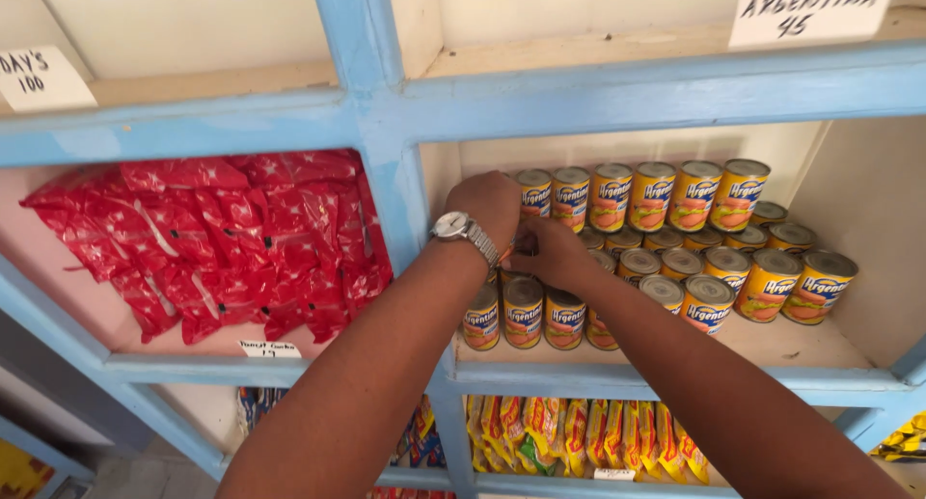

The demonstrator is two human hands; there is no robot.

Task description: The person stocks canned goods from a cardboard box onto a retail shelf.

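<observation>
Both my hands reach into the right compartment of a blue-framed shelf (386, 113), at its left end. My left hand (490, 202), with a silver wristwatch (455, 227), is curled over the top of the stacked yellow cans (675, 205). My right hand (547, 251) sits just below it, fingers closed among the cans at the left of the stack. What the fingers hold is hidden between the two hands. Cans with silver lids (709, 289) fill the compartment in two layers.
The left compartment holds a pile of red foil packets (222, 239). Yellow and red snack packets (579, 436) stand on the shelf below. Handwritten paper labels (808, 15) are stuck on the shelf edges above. The right wall of the can compartment (868, 200) is cream.
</observation>
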